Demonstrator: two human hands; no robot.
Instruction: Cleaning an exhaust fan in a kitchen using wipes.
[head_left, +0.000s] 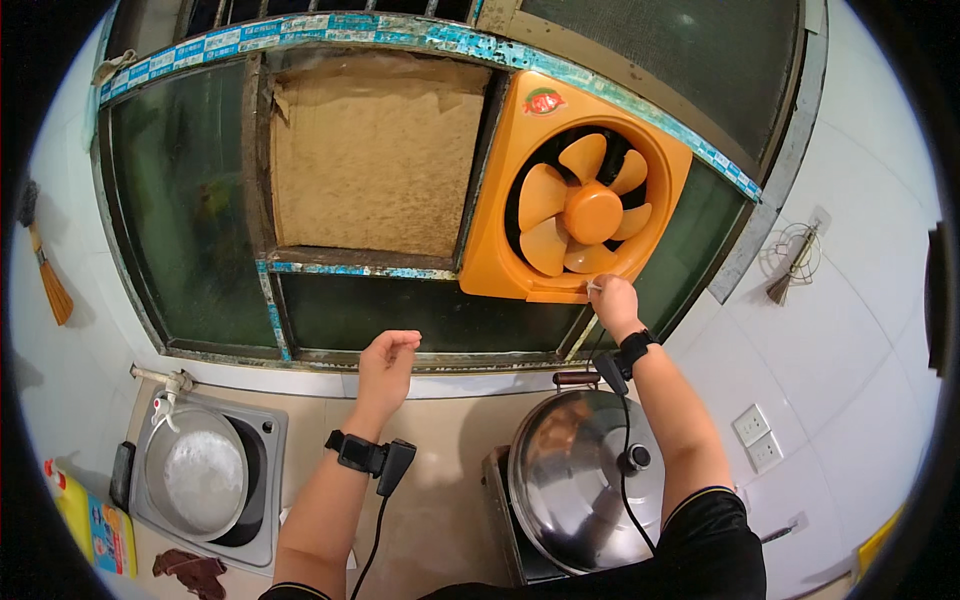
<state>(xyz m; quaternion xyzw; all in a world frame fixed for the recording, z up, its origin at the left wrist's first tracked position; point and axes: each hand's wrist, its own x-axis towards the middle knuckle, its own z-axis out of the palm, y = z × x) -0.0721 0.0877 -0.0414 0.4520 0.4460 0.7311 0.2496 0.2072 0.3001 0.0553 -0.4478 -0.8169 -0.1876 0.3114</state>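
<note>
My right hand (616, 306) is at the bottom edge of an orange plastic exhaust fan (489, 247). Its fingers pinch a small whitish object (592, 288) against the frame; what this is stays partly hidden behind the fingertips. The fan has several blades around a round hub (592, 214), and the blades look still. My left hand (385, 369) hangs in the air in front of the lower window glass (442, 311), its fingers loosely bent and nothing visible in them. Both wrists wear black straps with cabled devices.
A large lidded steel pan (577, 465) stands on a stove below my right arm. At left, a sink (274, 450) holds a metal basin (196, 472) under a tap (166, 405). A yellow jug (90, 517) and brown cloth (191, 574) lie nearby. Wall sockets (757, 439) are at right.
</note>
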